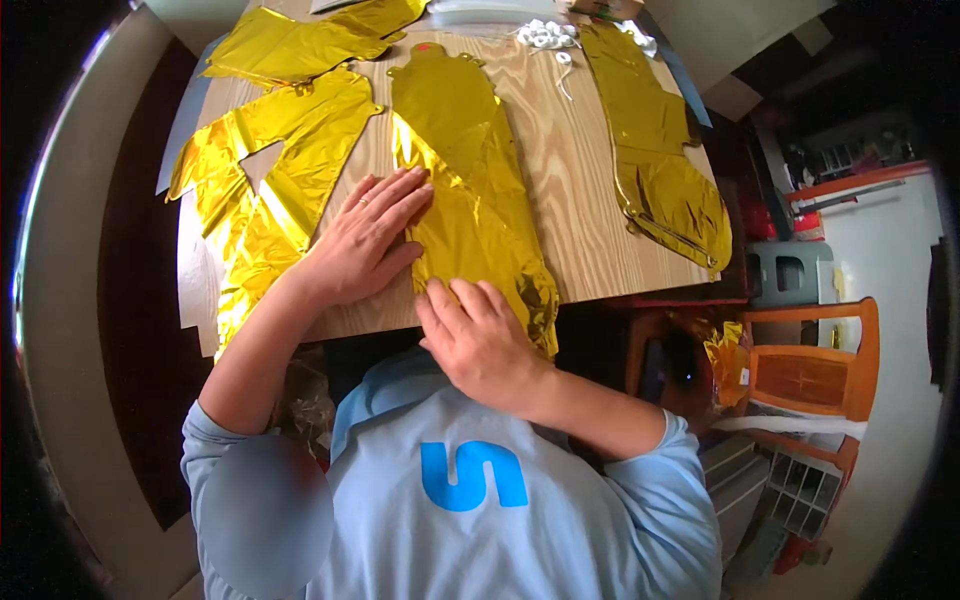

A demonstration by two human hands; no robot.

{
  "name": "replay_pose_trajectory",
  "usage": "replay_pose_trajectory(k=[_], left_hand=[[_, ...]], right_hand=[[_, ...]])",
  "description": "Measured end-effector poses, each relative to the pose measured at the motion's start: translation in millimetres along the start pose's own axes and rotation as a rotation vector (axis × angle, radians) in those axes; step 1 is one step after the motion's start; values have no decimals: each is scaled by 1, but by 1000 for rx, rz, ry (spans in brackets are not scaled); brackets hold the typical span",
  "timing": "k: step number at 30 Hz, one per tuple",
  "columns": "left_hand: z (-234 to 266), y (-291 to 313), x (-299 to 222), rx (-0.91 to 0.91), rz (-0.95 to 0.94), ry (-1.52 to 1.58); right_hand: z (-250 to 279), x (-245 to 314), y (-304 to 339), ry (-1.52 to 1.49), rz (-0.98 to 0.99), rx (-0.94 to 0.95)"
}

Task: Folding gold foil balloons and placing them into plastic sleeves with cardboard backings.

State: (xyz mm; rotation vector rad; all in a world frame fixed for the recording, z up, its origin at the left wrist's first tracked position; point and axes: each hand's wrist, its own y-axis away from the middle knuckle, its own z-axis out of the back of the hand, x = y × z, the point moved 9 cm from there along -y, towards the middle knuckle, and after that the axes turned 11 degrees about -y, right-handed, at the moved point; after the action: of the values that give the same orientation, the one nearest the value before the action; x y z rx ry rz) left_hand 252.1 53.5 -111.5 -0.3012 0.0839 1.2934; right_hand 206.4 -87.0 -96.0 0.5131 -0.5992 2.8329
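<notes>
A flat gold foil balloon (470, 170) lies lengthwise in front of me, its near end creased and hanging over the table's front edge. My left hand (370, 235) rests on the balloon's left edge, palm down, with its fingers stretched out and a ring on one finger. At the near end, my right hand (485, 345) has its fingers curled onto the foil by the lower left edge. How far the foil runs under that hand is hidden.
Another flat gold foil balloon (300, 165) lies at the left, with more gold foil (290, 45) beyond it. At the right is a gold balloon (655, 150). Small white rolls (547, 35) are heaped at the back of the wooden table (570, 230). A wooden chair (860, 360) stands right.
</notes>
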Motion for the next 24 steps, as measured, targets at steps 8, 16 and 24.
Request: replay_pose_trajectory(k=[8, 16, 24], left_hand=[[1, -2, 1, -12, 3, -90], [2, -1, -28, -2, 123, -159], [-15, 5, -19, 64, 138, -146]], right_hand=[[25, -11, 2, -230, -125, -121], [71, -114, 7, -89, -211, -116], [47, -145, 4, -52, -208, 68]])
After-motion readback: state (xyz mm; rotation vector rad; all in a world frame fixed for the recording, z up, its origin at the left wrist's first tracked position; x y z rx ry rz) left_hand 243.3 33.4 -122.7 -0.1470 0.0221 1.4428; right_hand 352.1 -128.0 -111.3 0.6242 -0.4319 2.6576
